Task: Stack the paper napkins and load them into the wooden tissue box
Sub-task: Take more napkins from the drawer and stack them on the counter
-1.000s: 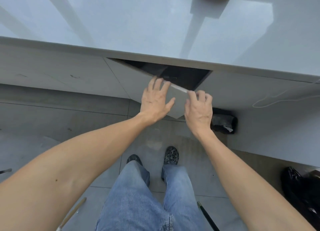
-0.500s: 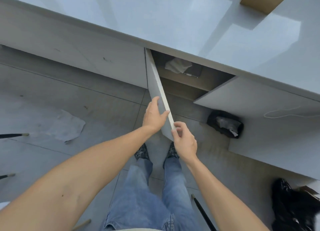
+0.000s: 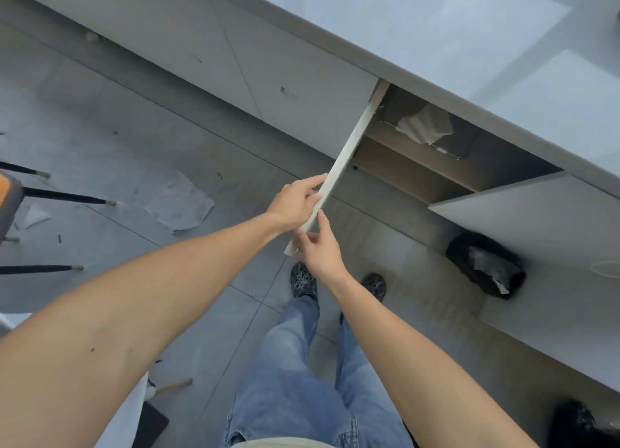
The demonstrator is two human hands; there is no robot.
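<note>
Two hands, left hand (image 3: 297, 201) and right hand (image 3: 318, 249), are gripping the open cabinet door (image 3: 339, 165), while napkins (image 3: 424, 127) are lying beyond, upper right, nearer the right hand.

cabinet door (image 3: 349, 152) swung wider, napkins (image 3: 424, 125) now exposed inside
</note>
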